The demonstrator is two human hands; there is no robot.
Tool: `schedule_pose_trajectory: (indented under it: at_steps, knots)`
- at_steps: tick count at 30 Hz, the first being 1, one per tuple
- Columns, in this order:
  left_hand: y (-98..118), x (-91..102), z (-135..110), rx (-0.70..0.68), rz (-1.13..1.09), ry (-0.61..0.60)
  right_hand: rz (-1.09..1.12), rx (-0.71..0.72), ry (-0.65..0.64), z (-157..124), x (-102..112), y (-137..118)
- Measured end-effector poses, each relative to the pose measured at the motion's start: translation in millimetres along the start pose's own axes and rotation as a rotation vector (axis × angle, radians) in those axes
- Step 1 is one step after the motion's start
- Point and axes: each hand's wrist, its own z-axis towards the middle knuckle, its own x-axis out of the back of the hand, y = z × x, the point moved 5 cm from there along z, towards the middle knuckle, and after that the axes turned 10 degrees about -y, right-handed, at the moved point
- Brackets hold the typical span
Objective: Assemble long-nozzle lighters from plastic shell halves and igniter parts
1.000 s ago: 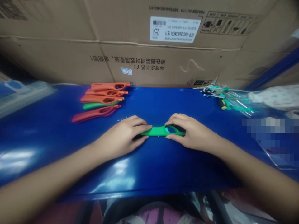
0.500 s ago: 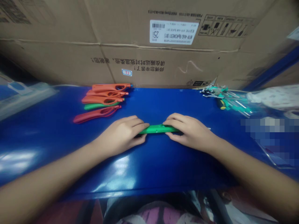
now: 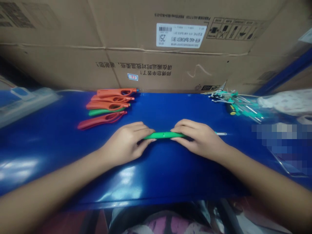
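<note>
A green long-necked lighter (image 3: 162, 135) lies level between my two hands, just above or on the blue table (image 3: 168, 175); I cannot tell which. My left hand (image 3: 130, 138) is closed on its left end, thumb below and fingers above. My right hand (image 3: 196, 135) grips the other end the same way. Past the right hand sticks out a thin metal tube (image 3: 221, 134). To the left, several orange lighter casings (image 3: 107, 104) lie stacked, a green casing (image 3: 97, 112) beneath them and a red casing (image 3: 101, 120) nearest me.
A large cardboard box (image 3: 136, 32) walls off the back of the table. Teal parts with metal tubes (image 3: 246, 107) are heaped at the back right, with a yellow-and-black tool handle (image 3: 231, 109) among them. White patterned cloth or plastic (image 3: 285, 100) lies beside them.
The green lighter has turned slightly in my hands, showing a narrower edge. More of the metal tube shows past my right hand. Both hands keep their grip.
</note>
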Motion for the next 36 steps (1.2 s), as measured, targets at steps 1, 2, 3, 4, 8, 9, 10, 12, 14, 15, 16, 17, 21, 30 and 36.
schedule_pose_trajectory:
  at_steps: [1, 2, 3, 4, 8, 9, 10, 12, 14, 15, 16, 17, 21, 30, 36]
  knots:
    - [0, 1.5, 0, 0.002, 0.008, 0.006, -0.01, -0.012, 0.008, 0, 2, 0]
    - [0, 3.1, 0, 0.003, 0.019, 0.011, -0.019, -0.02, 0.019, 0, 4, 1]
    - [0, 4.8, 0, 0.002, 0.033, 0.017, -0.024, -0.025, 0.03, -1, 6, 1]
    - [0, 6.5, -1, -0.001, 0.049, 0.024, -0.025, -0.028, 0.039, -1, 8, 1]
    - [3, 10.7, -1, 0.004, 0.094, 0.023, -0.022, -0.024, 0.056, -3, 13, 0]
    - [3, 10.5, -1, 0.022, 0.098, 0.01, -0.018, -0.032, 0.058, -4, 13, -1]
    - [4, 9.9, 0, 0.046, 0.102, -0.006, -0.014, -0.044, 0.061, -3, 14, -1]
    - [4, 8.1, 0, 0.094, 0.119, -0.033, 0.004, -0.071, 0.067, -3, 13, 0]
    - [5, 5.7, 1, 0.107, 0.164, -0.049, 0.029, -0.098, 0.059, -2, 11, 0]
    - [6, 4.2, 1, 0.098, 0.193, -0.06, 0.038, -0.111, 0.04, -1, 9, 0]
    - [7, 2.6, 1, 0.087, 0.22, -0.068, 0.039, -0.124, 0.014, -1, 7, 1]
    - [7, 1.1, 1, 0.077, 0.243, -0.075, 0.031, -0.135, -0.017, 0, 5, 1]
    - [4, -3.3, 0, 0.063, 0.273, -0.088, -0.027, -0.092, -0.075, 1, 2, -2]
    - [13, -11.4, -3, -0.057, 0.16, -0.084, -0.03, 0.147, 0.005, -1, 4, -18]
    - [6, -10.7, -1, -0.036, 0.191, -0.117, -0.111, 0.072, -0.041, 0, 3, -20]
